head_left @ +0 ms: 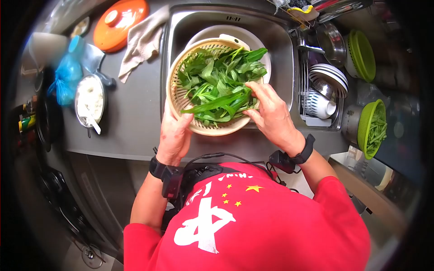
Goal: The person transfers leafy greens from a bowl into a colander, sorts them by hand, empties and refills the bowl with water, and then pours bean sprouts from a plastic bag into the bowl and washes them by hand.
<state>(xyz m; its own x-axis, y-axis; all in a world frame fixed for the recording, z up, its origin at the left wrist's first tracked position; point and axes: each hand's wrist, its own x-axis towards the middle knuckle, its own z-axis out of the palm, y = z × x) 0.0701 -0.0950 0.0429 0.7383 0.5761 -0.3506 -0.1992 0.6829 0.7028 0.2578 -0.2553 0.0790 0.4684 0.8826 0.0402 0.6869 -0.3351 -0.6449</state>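
Note:
A cream plastic colander (173, 86) full of leafy greens (219, 86) is held over the near part of the sink, tilted slightly. My left hand (175, 134) grips its lower left rim, with the thumb on top and the other fingers hidden beneath. At the right side, my right hand (276, 118) has its thumb and fingers closed around the edge of the greens. One long leaf lies across the front of the pile. Behind the colander, a pale round basin (266, 52) sits in the metal sink (284, 67), partly covered by it.
On the left counter are an orange lid (129, 18), a beige cloth (143, 40), a blue plastic bag (68, 79) and an oval dish with white food (89, 97). Right of the sink stand a rack with bowls (323, 101) and a green basket of cut green beans (374, 131).

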